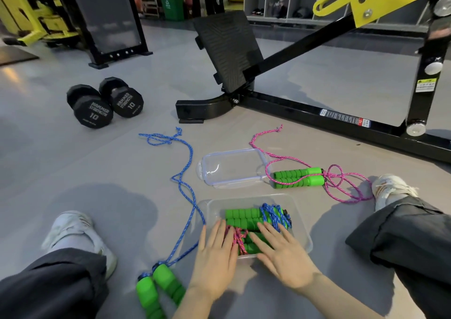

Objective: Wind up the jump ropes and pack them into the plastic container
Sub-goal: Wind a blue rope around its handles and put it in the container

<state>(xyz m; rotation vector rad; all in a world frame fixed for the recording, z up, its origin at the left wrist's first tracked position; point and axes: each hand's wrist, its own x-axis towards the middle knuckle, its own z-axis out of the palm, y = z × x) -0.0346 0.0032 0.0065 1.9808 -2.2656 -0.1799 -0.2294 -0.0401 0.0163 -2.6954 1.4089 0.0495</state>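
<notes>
The person is sitting on the gym floor point(122, 172) with the plastic container point(301, 228) right between their legs, and it looks like they're about halfway through. Two ropes are already wound and in the box: a blue-wrapped bundle point(253, 215) along the far side and a pink-wrapped bundle point(240, 241) on the near side. Both hands are flat with fingers straight and spread. The left hand point(214, 252) is over the left end of the pink-wrapped bundle and the right hand point(283, 255) is over its right end — pressing down, not gripping anything. My read is that this is the settling-in step, squashing the bundle so it sits low next to the other one.

Two ropes aren't wound yet. The loose blue rope point(185, 189) snakes across the floor left of the container, with the blue rope's handles point(161, 292) lying just beside the left wrist. The loose pink rope point(341, 184) is off to the right, and the pink rope's handles point(299, 177) sit side by side next to the clear lid point(231, 167), which lies just beyond the container.

Next move is probably to lift off the box, grab the blue rope's handles since they're closest, and wrap the cord around them snugly. Space in there looks tight — sloppy winding likely won't fit under the lid.
</notes>
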